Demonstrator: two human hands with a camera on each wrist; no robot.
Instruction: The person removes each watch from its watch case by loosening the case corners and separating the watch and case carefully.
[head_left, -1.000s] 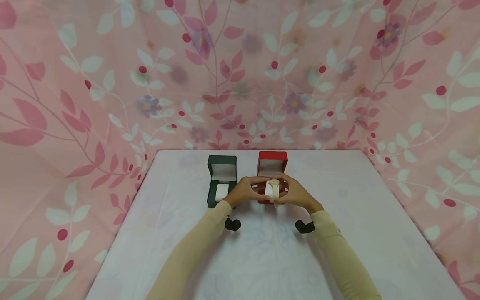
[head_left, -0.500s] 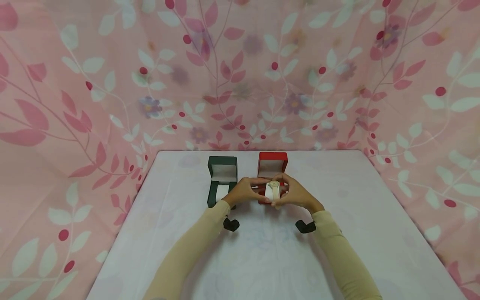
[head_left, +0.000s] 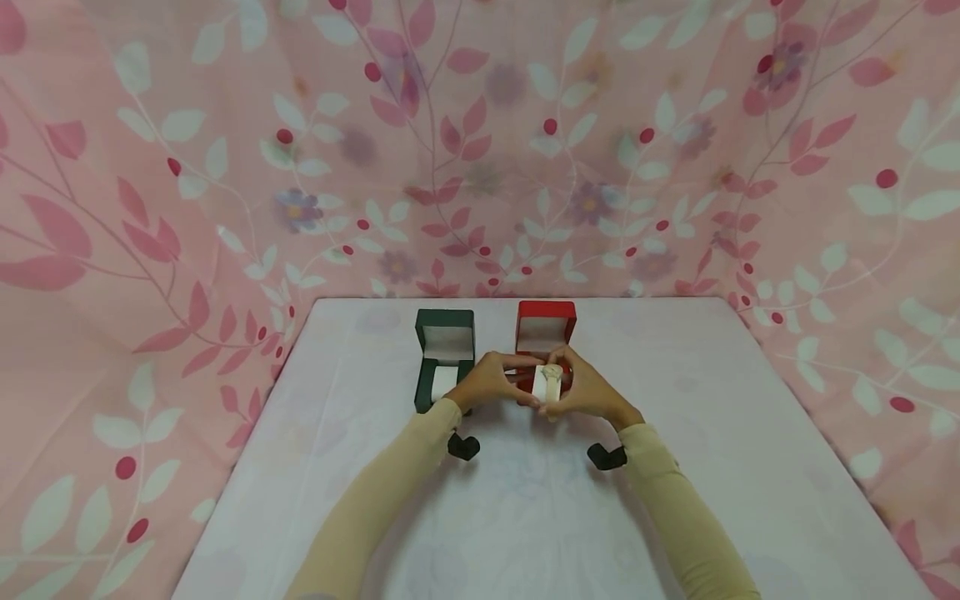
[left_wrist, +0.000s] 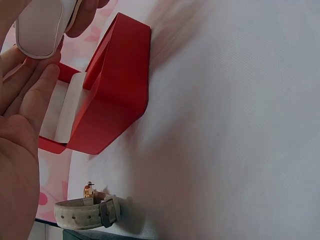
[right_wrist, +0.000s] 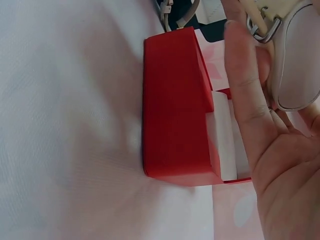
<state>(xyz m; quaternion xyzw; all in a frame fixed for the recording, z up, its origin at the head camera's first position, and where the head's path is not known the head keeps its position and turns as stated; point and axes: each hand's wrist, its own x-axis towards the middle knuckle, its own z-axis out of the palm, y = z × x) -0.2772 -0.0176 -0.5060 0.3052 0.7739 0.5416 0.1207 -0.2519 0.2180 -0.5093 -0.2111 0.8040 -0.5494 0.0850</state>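
Observation:
A wristwatch (head_left: 553,385) with a cream strap sits around a white cushion (head_left: 538,385), held up over the open red watch box (head_left: 546,309). My left hand (head_left: 486,380) pinches the cushion's left end between thumb and fingers. From the right side my right hand (head_left: 591,390) grips the watch, thumb low by the strap and fingers at the top. The strap's metal buckle (right_wrist: 270,31) shows beside the cushion's end in the right wrist view. Inside the red box (left_wrist: 117,80) the left wrist view shows a pale lining.
An open dark green watch box (head_left: 445,320) with a white cushion (head_left: 444,382) stands left of the red one. A second watch with a pale strap (left_wrist: 82,214) rests on the white tablecloth (head_left: 525,517) between the boxes. Pink floral fabric (head_left: 480,150) hangs behind.
The watch and cushion stay over the red box while the right hand's fingers shift slightly around the strap. The left hand and both boxes hold nearly the same place.

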